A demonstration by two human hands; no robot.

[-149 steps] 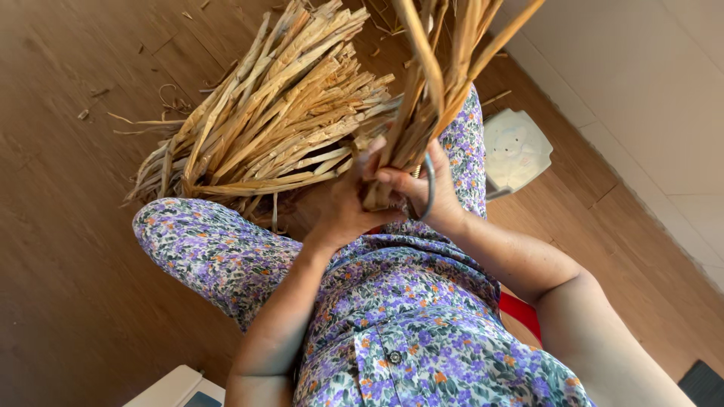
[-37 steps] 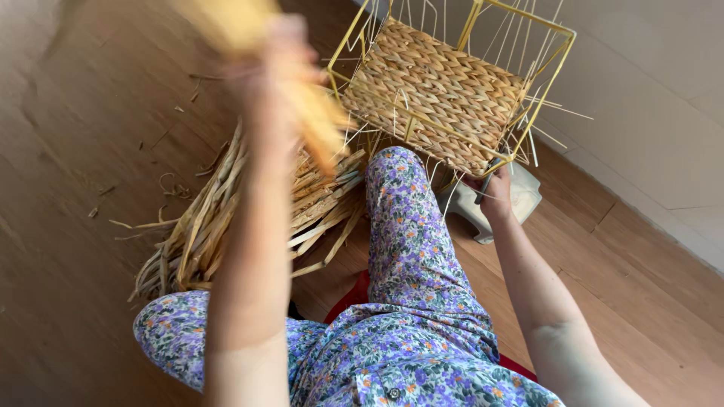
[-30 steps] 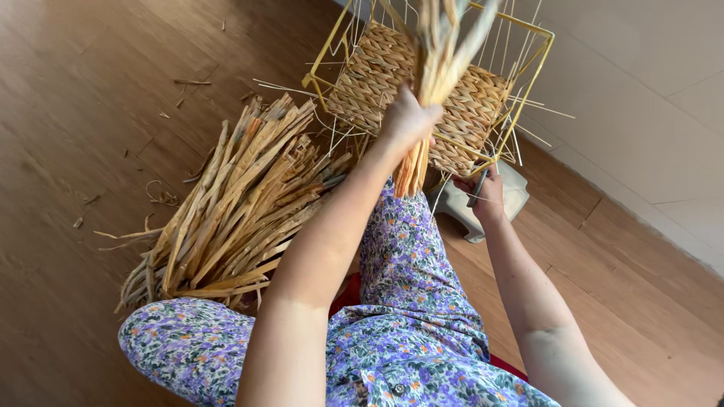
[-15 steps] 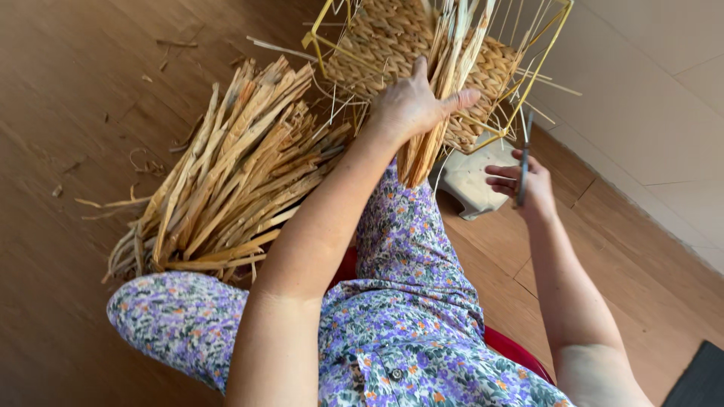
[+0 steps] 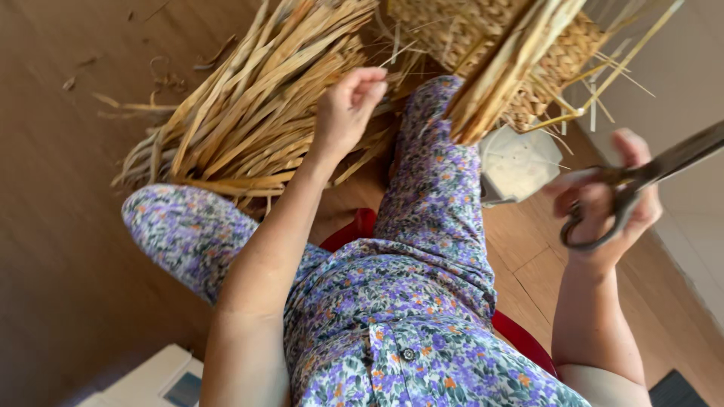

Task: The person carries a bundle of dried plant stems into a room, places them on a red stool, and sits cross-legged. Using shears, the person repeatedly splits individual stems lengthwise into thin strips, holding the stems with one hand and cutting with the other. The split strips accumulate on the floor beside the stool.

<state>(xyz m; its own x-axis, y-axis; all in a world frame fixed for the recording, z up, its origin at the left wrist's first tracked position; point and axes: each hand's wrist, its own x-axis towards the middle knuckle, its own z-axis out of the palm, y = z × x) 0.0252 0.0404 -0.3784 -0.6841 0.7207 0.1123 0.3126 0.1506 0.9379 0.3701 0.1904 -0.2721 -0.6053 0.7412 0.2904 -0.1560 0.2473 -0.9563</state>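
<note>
The scissors (image 5: 641, 177), dark metal with looped handles, sit in the right hand (image 5: 607, 207), whose fingers pass through the loops in a closed grip; the blades run up toward the right edge of the view. Just left of the scissors, a hanging bunch of straw (image 5: 501, 71) comes down from the top edge, its cut ends above the knee of the floral trousers (image 5: 430, 196). The left hand (image 5: 347, 109) is further left of the scissors, curled into a loose fist; whether its grip pinches a thin strand cannot be told. Beyond that hand, well away from the scissors, a large pile of dried reed strips (image 5: 241, 113) lies on the wooden floor (image 5: 60, 249). Above the scissors, behind the bunch, stands a woven basket (image 5: 528, 45) with thin yellow stakes. Below it lies a flat white, angular piece (image 5: 520, 162). A white box corner (image 5: 151, 380) shows at the bottom left.
</note>
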